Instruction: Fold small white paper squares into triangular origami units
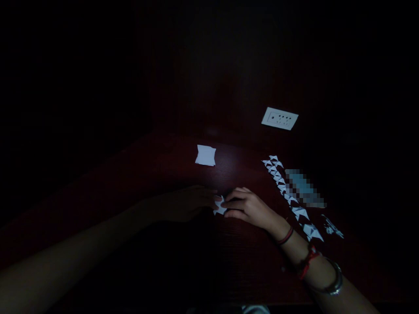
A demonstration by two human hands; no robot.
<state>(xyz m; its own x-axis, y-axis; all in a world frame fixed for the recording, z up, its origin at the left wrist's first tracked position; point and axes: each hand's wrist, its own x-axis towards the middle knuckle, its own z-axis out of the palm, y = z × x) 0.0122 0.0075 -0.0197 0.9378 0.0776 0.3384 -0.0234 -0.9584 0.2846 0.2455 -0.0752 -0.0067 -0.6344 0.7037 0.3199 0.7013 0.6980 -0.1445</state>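
The scene is very dark. A small white folded paper piece [220,206] lies on the dark red-brown table [235,244]. My right hand [247,206] curls round its right side, fingers pinched on it. My left hand [185,203], in deep shadow, meets the paper from the left; its fingertips touch the piece. Both hands press the paper against the tabletop near the middle of the view.
A white paper square [206,155] lies farther back on the table. A row of several folded white paper pieces [288,196] runs diagonally at the right. A white wall socket plate [279,118] sits on the dark panel behind.
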